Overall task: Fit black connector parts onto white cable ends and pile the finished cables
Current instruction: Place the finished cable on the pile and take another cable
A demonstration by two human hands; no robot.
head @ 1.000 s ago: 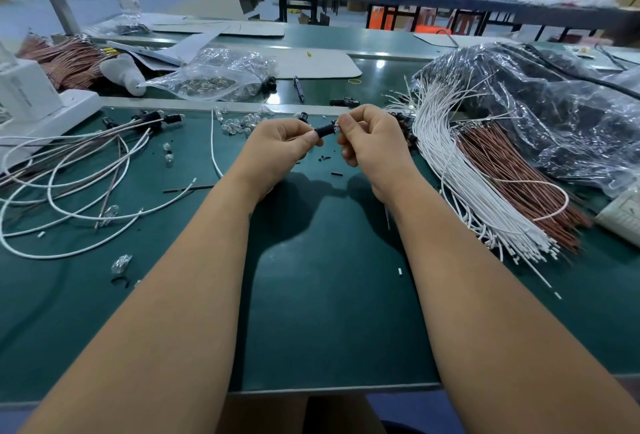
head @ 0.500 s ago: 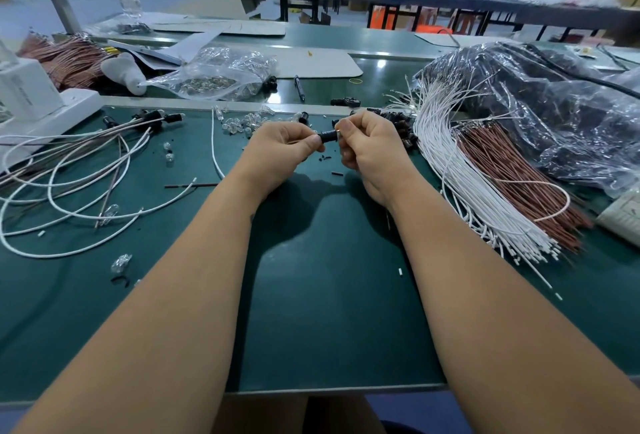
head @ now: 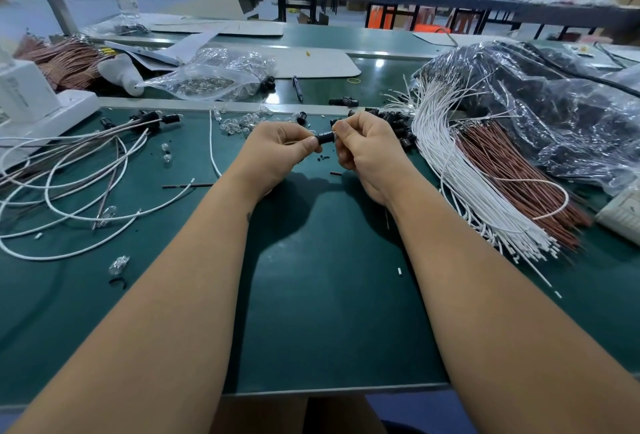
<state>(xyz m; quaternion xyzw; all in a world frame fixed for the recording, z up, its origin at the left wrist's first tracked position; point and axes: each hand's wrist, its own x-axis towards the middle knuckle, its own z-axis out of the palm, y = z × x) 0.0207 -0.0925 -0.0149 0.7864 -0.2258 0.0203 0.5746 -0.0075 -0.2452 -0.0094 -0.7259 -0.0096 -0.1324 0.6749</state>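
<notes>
A small black connector part [head: 325, 138] sits between my two hands above the green mat. My left hand [head: 277, 153] pinches its left end with thumb and fingertips. My right hand [head: 367, 149] pinches its right end, fingers curled; any cable end there is hidden by my fingers. A white cable [head: 212, 142] runs from the mat's far edge toward my left wrist. Loose black connector parts [head: 398, 122] lie behind my right hand. A big bundle of white cables [head: 467, 187] lies on the right. Finished cables [head: 69, 170] with black ends are heaped on the left.
Brown wires [head: 512, 174] lie beside the white bundle, under crumpled clear plastic [head: 554, 115]. Small clear bulbs [head: 239, 122] are scattered at the mat's far edge, and a bag of them [head: 207, 80] lies behind. A white box [head: 27, 94] stands far left. The green mat [head: 329, 277] spreads between my forearms.
Both hands stay together on the black connector part; they shifted slightly, and the part now shows more clearly between the fingertips.
</notes>
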